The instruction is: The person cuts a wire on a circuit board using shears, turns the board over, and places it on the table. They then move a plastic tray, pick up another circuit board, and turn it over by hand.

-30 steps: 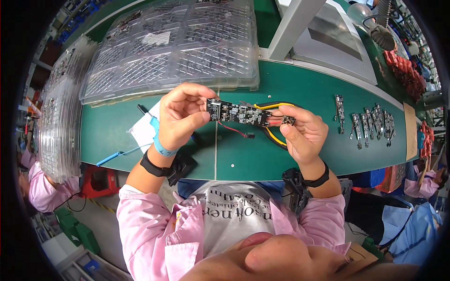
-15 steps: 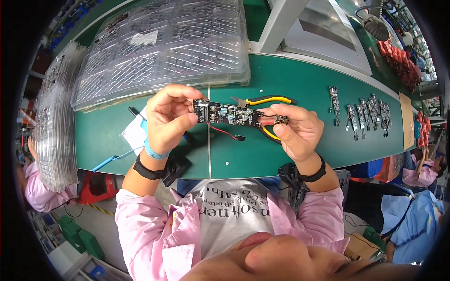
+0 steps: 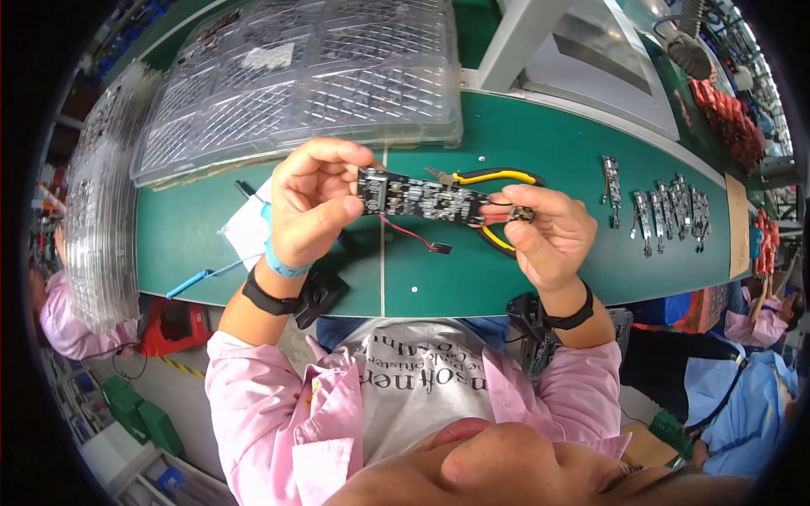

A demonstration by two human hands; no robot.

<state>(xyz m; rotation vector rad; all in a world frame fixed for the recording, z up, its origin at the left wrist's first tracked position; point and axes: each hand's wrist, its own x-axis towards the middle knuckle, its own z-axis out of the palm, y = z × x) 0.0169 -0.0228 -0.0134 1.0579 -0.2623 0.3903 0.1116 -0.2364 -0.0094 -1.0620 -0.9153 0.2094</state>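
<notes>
A long black circuit board (image 3: 426, 199) is held up level over the green table. My left hand (image 3: 314, 202) pinches its left end between thumb and fingers. My right hand (image 3: 553, 234) is closed on a small circuit board (image 3: 521, 214), which short wires join to the long board's right end. From the long board's underside hangs a red and black lead with a small black connector (image 3: 440, 248). Behind the boards, pliers (image 3: 498, 176) with yellow and black handles lie on the table, partly hidden by the boards and my right hand.
Clear plastic trays (image 3: 295, 101) are stacked at the back left, with another tall tray stack (image 3: 105, 211) at the left edge. Several circuit boards (image 3: 666, 211) lie on the right. A white paper (image 3: 246, 226) and a blue cord (image 3: 202, 278) are by my left wrist. Co-workers sit at both sides.
Both hands and the boards have shifted slightly to the right in the picture, along with the table and trays. My grip on the boards looks the same.
</notes>
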